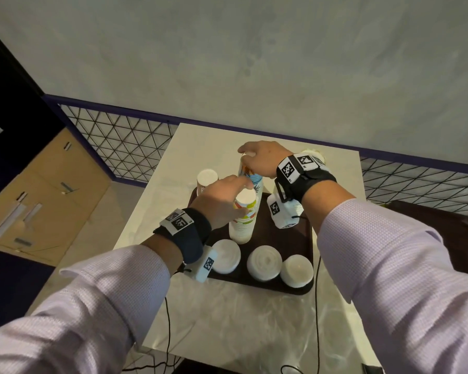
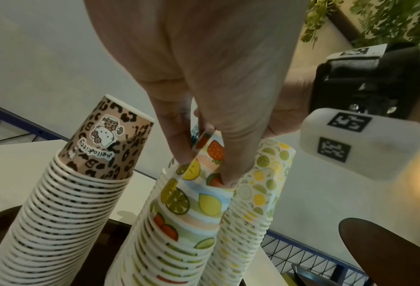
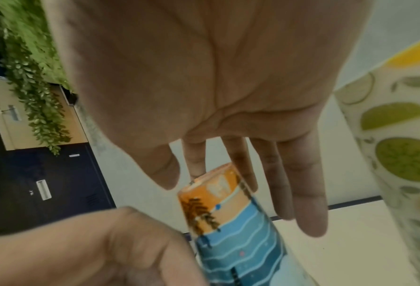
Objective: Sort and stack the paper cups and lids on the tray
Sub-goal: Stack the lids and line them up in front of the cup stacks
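A dark tray (image 1: 295,244) holds upside-down cup stacks. My left hand (image 1: 243,195) (image 2: 206,170) pinches the top cup of the fruit-print stack (image 1: 242,225) (image 2: 179,222) between thumb and fingers. Behind it stands the blue-and-orange beach-print stack (image 1: 254,179) (image 3: 228,222). My right hand (image 1: 247,157) (image 3: 208,178) hovers over its top with nearly straight fingers, thumb on one side, fingers on the other. A leopard-print stack (image 1: 207,179) (image 2: 81,193) stands at the left. A lemon-lime stack (image 2: 260,193) (image 3: 399,135) stands at the right. Three white lid stacks (image 1: 265,263) line the tray's front edge.
The tray sits on a small white table (image 1: 214,141) against a grey wall. Wire mesh panels (image 1: 125,147) flank the table. Cabinets (image 1: 38,190) stand at the left, a dark chair (image 1: 430,220) at the right. Cables (image 1: 169,333) hang over the front edge.
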